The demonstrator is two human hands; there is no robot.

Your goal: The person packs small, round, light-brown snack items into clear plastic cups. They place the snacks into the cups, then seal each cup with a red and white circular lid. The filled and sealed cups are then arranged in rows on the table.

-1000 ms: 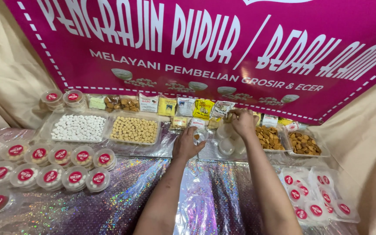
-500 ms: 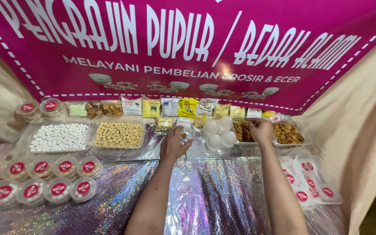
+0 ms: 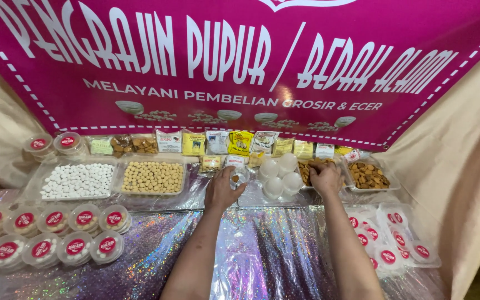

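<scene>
Fingers of my left hand [image 3: 221,190] curled around a small clear cup [image 3: 239,176], which sat on the foil-covered table [image 3: 262,250] just in front of the row of packets [image 3: 218,143] under the pink banner [image 3: 240,61]. My right hand [image 3: 324,178] lay knuckles-up over the tray of brown pieces [image 3: 308,169], fingertips tucked down among them; I could not tell whether they pinched anything. White domed lids [image 3: 280,173] stood between my hands. Trays of white pellets [image 3: 77,180] and tan pellets [image 3: 152,176] lay off to my left.
</scene>
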